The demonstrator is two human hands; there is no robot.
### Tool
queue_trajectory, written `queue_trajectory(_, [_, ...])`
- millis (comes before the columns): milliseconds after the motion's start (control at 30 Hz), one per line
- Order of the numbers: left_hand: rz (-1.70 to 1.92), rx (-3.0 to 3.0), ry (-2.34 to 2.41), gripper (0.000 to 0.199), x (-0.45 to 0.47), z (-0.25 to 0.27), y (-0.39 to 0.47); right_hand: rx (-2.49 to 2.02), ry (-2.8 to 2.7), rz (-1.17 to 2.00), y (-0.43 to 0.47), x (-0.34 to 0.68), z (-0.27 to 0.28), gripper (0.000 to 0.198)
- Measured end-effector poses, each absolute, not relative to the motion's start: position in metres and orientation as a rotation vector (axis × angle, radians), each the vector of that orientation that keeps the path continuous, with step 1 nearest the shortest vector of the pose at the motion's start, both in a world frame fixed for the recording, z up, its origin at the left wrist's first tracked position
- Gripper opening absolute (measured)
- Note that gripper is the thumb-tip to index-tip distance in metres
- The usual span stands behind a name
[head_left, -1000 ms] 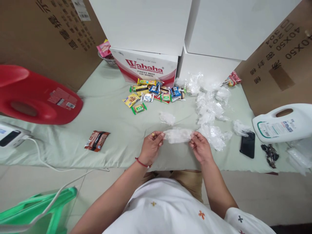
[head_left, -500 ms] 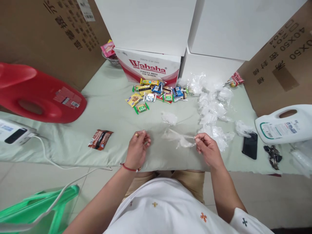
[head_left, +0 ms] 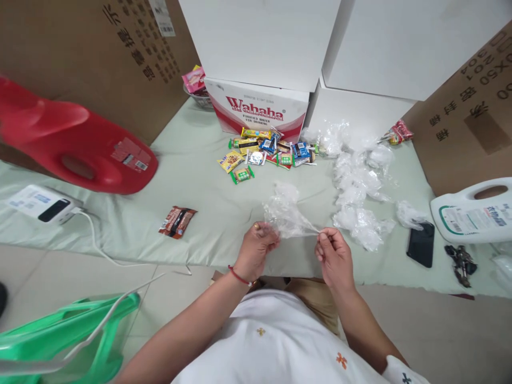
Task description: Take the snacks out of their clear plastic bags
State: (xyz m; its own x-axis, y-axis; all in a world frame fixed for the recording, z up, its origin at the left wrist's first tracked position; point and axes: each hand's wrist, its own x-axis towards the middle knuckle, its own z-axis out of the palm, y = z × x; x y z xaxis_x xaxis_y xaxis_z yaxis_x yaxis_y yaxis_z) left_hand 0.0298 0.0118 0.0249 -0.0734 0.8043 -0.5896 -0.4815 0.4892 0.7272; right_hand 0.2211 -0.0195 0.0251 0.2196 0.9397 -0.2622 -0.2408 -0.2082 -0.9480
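A clear, crinkled plastic bag (head_left: 288, 216) is stretched between my two hands, above the cloth close to the table's front edge. Its right end narrows to a twisted strip, pinched by the thumb and fingertips of my right hand (head_left: 334, 257). My left hand (head_left: 257, 249), with a ring and a red bracelet, has its fingers closed at the bag's lower left edge; the exact grip is partly hidden. To the left lies a brown snack packet (head_left: 178, 222). Beyond the bag is a pile of small wrapped snacks (head_left: 268, 146), in yellow, green and blue wrappers.
Crumpled clear bags (head_left: 356, 186) are heaped to the right, near a black phone (head_left: 421, 245), keys (head_left: 461, 265) and a white jug (head_left: 474, 210). A red jug (head_left: 100, 146) and white device (head_left: 46, 204) stand left. Behind is a Wahaha carton (head_left: 256, 109) under white boxes (head_left: 260, 42).
My left hand has moved right to the bag and closed at its edge. The bag now looks more spread out between both hands. The view has shifted slightly left.
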Motion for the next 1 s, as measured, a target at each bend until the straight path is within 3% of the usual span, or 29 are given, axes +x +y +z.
queue_trajectory(100, [1.241,0.378,1.258,0.046,0.023,0.022,0.007,-1.443,-0.817,1.325,-0.029,0.232,0.016,0.034])
queue_trajectory(167, [1.292,0.481,1.274,0.038,0.021,0.021,0.003,-1.488,-0.997,1.194,-0.032,0.235,0.016,0.038])
queue_trajectory(300, [1.241,0.661,1.247,0.034,0.025,0.022,-0.004,-1.462,-1.384,0.790,-0.018,0.226,0.027,0.076])
queue_trajectory(333, [1.217,0.673,1.219,0.036,0.026,0.023,-0.006,-1.460,-1.446,0.750,-0.010,0.222,0.028,0.073])
queue_trajectory(467, [1.192,0.662,1.248,0.042,0.023,0.017,-0.012,-1.472,-1.380,0.900,0.025,0.210,0.023,0.023])
queue_trajectory(767, [1.344,0.604,1.553,0.052,-0.019,0.006,-0.009,-1.464,-0.849,1.118,0.028,0.223,0.010,0.038])
queue_trajectory(1000, [1.390,0.413,1.239,0.048,-0.038,0.037,0.012,-1.396,-0.839,1.453,0.032,0.268,0.032,0.039])
